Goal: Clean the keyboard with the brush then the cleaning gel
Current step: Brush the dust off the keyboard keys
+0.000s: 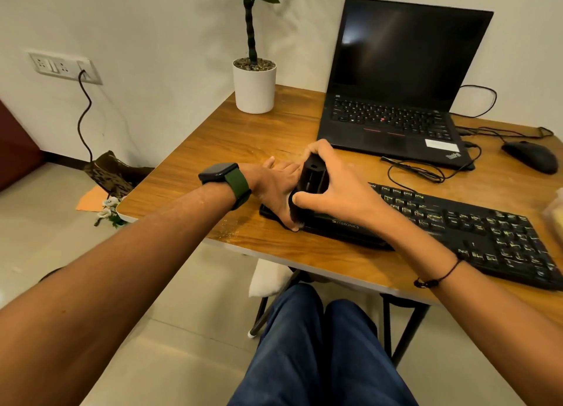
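A black keyboard (472, 232) with dusty, pale-flecked keys lies slanted across the front of the wooden table (243, 140). My left hand (274, 183), with a green-strapped watch on the wrist, lies across the keyboard's left end and grips it. My right hand (338, 186) is closed around a black block-shaped brush (312, 180), held upright over that same left end with its lower tip down on the keyboard beside my left fingers. A pale translucent container (554, 213) with something yellowish inside shows at the right edge; I cannot tell whether it holds the gel.
An open black laptop (396, 70) stands behind the keyboard, with a black mouse (531, 155) to its right and loose cables (417, 171) between them. A white plant pot (254, 88) sits at the table's far left corner. My knees are below the front edge.
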